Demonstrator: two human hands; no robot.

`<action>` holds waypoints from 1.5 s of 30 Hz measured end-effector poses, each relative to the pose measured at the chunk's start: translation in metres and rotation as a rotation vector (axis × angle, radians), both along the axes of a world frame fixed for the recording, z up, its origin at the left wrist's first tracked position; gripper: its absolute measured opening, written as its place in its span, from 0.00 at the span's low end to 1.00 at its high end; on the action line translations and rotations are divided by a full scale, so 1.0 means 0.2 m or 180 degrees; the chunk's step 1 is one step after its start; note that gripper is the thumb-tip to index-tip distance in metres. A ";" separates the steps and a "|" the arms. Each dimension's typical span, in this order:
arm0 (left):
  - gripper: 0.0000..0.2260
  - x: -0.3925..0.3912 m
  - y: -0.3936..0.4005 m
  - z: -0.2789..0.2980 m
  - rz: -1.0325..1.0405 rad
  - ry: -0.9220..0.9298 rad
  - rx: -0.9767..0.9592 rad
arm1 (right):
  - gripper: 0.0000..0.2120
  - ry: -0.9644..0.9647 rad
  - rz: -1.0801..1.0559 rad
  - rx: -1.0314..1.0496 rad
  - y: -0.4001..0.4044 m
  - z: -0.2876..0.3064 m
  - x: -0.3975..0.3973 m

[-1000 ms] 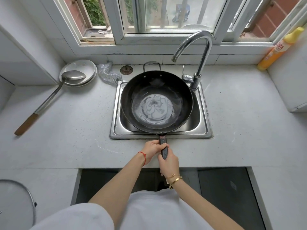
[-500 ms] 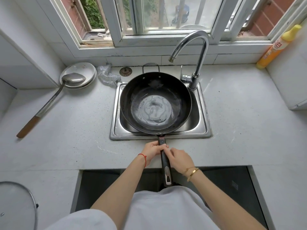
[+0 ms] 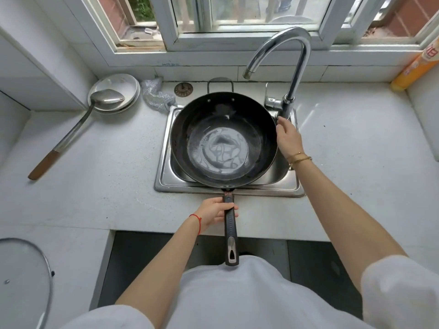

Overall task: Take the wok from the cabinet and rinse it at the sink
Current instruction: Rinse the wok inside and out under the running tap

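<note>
A black wok (image 3: 190,129) sits over the steel sink (image 3: 164,181), with a pool of water rippling in its bottom. Its long black handle (image 3: 231,233) points toward me across the counter edge. My left hand (image 3: 215,211) grips the handle close to the wok. My right hand (image 3: 288,137) reaches along the wok's right rim, fingers straight, fingertips near the base of the chrome faucet (image 3: 291,74). No water runs from the spout.
A metal ladle (image 3: 78,129) lies on the counter with its bowl on stacked plates (image 3: 123,85). A steel scrubber (image 3: 158,96) and a sink strainer (image 3: 183,89) sit behind the sink. A yellow bottle (image 3: 414,67) stands far right. A glass lid (image 3: 26,279) lies lower left.
My right hand let go of the wok handle and moved up along the right rim to the faucet base. My left hand kept its grip.
</note>
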State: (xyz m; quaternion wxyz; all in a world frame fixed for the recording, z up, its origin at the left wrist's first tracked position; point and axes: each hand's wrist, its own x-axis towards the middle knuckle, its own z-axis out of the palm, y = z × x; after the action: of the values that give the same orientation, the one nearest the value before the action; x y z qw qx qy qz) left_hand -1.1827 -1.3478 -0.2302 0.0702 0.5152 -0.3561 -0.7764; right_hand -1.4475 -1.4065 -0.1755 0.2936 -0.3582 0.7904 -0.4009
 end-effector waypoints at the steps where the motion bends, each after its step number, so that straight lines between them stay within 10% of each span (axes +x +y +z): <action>1: 0.06 0.00 0.00 0.00 -0.0033 0.0001 0.0003 | 0.21 -0.0065 0.0029 0.0019 -0.06 0.00 -0.03; 45: 0.15 0.02 -0.07 -0.01 -0.0324 0.0087 0.0196 | 0.18 0.0340 0.0301 0.0126 -0.40 0.02 -0.06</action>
State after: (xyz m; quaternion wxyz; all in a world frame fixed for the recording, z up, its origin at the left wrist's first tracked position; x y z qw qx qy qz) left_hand -1.1784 -1.3623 -0.2313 0.0196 0.4877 -0.3568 -0.7965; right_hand -1.4592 -1.4857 -0.1719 0.2767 -0.4101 0.7949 -0.3512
